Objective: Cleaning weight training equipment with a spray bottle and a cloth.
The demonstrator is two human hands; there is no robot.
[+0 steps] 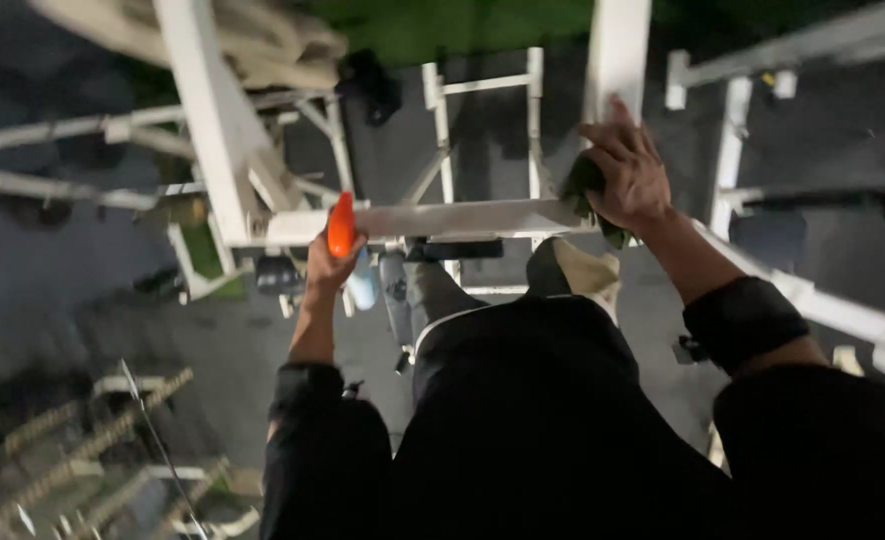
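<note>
My left hand grips a spray bottle with an orange top and a pale clear body, held just below a white metal crossbar of a gym frame. My right hand presses a dark green cloth against the right end of that crossbar, where it meets a white upright post. Both arms wear dark sleeves pushed up from the wrists. My dark trousers and two shoes show below the bar.
White gym equipment frames stand all around: a slanted beam at left, a ladder-like frame ahead, bars at right. The floor is dark grey with a green strip at the top. Thick ropes lie at lower left.
</note>
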